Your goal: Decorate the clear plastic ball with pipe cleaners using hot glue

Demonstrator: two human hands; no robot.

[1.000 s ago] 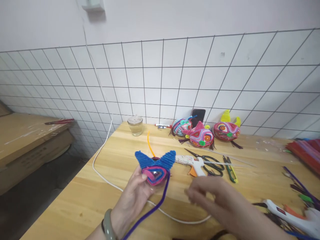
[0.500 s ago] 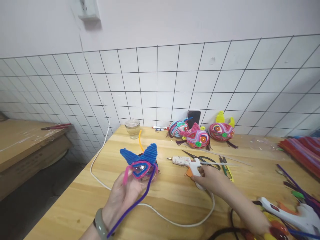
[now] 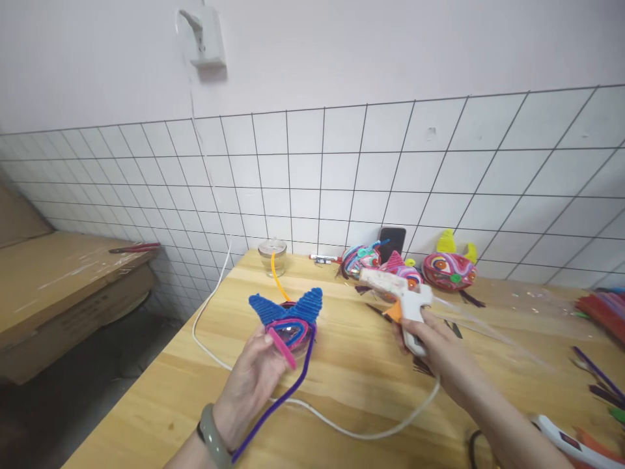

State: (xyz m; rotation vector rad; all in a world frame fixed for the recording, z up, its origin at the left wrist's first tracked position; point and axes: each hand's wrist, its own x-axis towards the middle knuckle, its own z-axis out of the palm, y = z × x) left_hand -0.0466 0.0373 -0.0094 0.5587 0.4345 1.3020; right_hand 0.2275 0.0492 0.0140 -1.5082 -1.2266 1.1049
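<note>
My left hand (image 3: 247, 374) is closed around a pipe-cleaner craft figure (image 3: 289, 320) with two blue ear-like pieces on top and a pink and blue ring around a clear centre. From it stick out a pink stub, a long purple pipe cleaner (image 3: 278, 400) trailing to my wrist, and an orange one (image 3: 278, 280) pointing up. My right hand (image 3: 439, 345) grips a white hot glue gun (image 3: 414, 303) by its handle, lifted over the table, nozzle pointing left. A clear glue stick juts from its rear. Gun and figure are apart.
Striped craft figures (image 3: 448, 273) stand by the tiled wall near a phone (image 3: 393, 241), a marker (image 3: 325, 259) and a lidded glass jar (image 3: 272, 260). A white cable (image 3: 356, 435) loops across the table. Another glue gun (image 3: 571, 440) lies front right; pipe cleaners (image 3: 603, 314) lie far right.
My right hand has raised the glue gun off the table, so it now overlaps the pink figure behind. The pink stub on the held figure tilts differently. The view has shifted slightly.
</note>
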